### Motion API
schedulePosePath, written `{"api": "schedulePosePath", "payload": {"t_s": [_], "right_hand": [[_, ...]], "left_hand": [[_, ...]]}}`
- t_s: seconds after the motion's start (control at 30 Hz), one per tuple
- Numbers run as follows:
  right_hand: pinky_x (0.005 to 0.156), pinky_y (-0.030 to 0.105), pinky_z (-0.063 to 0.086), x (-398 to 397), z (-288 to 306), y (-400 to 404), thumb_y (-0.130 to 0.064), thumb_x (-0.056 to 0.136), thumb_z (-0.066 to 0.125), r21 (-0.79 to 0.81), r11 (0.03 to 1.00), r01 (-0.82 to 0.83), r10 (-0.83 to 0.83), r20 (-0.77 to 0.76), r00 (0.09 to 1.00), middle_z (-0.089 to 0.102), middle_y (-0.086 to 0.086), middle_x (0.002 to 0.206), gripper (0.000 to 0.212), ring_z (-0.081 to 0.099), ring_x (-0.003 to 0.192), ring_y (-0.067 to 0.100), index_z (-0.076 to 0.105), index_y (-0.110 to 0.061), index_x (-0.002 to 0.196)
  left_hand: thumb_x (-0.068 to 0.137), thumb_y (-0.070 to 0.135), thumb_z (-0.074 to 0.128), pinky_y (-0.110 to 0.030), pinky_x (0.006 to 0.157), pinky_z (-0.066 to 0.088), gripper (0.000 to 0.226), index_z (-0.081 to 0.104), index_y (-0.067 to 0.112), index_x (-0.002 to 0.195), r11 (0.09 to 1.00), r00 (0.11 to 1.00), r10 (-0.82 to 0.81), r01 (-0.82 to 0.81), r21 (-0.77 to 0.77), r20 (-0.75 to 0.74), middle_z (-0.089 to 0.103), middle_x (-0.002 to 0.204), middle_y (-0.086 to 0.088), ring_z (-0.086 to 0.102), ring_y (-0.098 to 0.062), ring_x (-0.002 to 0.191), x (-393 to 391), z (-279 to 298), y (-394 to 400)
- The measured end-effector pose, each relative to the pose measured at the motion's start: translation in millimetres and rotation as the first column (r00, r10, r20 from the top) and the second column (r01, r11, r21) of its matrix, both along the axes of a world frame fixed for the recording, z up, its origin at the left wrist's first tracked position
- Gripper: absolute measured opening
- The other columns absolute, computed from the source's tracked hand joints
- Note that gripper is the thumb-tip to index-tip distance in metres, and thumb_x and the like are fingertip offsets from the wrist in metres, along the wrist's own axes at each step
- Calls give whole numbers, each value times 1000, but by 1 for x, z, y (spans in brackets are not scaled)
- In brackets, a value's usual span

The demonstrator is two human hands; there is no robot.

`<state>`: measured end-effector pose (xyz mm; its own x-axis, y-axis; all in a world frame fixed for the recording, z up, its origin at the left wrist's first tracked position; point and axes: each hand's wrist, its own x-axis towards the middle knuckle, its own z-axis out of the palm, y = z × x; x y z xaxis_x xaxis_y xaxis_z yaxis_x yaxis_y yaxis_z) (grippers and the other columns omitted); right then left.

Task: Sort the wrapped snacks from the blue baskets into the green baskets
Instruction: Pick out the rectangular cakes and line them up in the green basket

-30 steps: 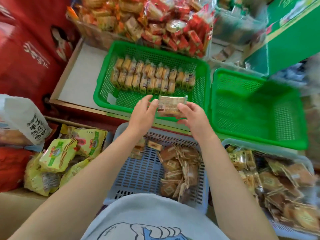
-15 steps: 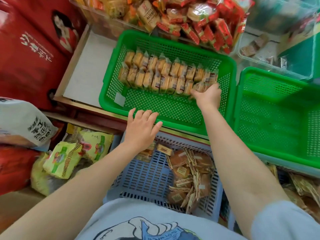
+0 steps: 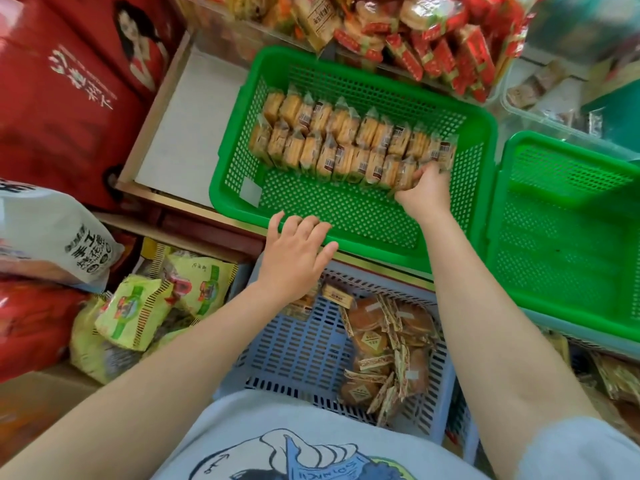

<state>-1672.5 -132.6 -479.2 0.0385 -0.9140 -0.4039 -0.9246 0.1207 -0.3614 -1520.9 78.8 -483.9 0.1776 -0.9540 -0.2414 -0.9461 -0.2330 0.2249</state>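
A second ago both hands held one wrapped snack above the near rim of the green basket (image 3: 346, 237); now that snack (image 3: 408, 174) stands at the right end of the front row, at about 1 o'clock from the middle of the view, and the right hand (image 3: 424, 192) curls its fingers round it as it presses it against its neighbours. The left hand (image 3: 294, 251) has dropped back toward 6 o'clock and rests with fingers spread and holding nothing on the near rim of the green basket, just above the blue basket (image 3: 294, 348). This means one more snack has joined the two rows (image 3: 339, 140) that run across the far half of the basket, from about 10 o'clock to 2 o'clock. Judging from how things lie, the placing step is nearly done and the task is far from over: a heap of round cakes (image 3: 384, 348) waits in the blue basket at 5 o'clock, and the second green basket (image 3: 568, 237) at 3 o'clock holds nothing that shows.
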Motion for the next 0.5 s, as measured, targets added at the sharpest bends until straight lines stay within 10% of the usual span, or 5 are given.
{"api": "schedulePosePath", "payload": {"t_s": [0.3, 0.4, 0.5], "right_hand": [[75, 29, 44, -4, 32, 29, -27, 89, 76, -13, 1000, 4, -4, -13, 1000, 32, 18, 147, 66, 54, 96, 24, 37, -9, 139], [62, 20, 40, -6, 58, 79, -30, 95, 66, -138, 989, 56, -32, 168, 985, 42, 6, 125, 41, 47, 72, 8, 47, -11, 126], [60, 16, 39, 0, 73, 150, -21, 99, 57, -173, 985, -10, 87, 447, 890, 56, 0, 90, 10, 48, 68, 4, 58, -11, 99]], "left_hand": [[100, 45, 34, -42, 122, 5, 57, 42, 14, 146, 988, 975, 4, -37, -148, -220, 33, 157, -8, 22, -26, 147, 8, 14, 12], [95, 26, 52, -42, 117, 20, 48, 47, 8, 139, 922, 944, 158, -247, -300, -290, 38, 149, -13, 28, -30, 140, 10, 14, 47], [96, 20, 51, -40, 102, 35, 40, 49, 6, 133, 960, 924, 246, -274, -59, -292, 51, 130, -14, 43, -32, 122, 13, -2, 87]]}}
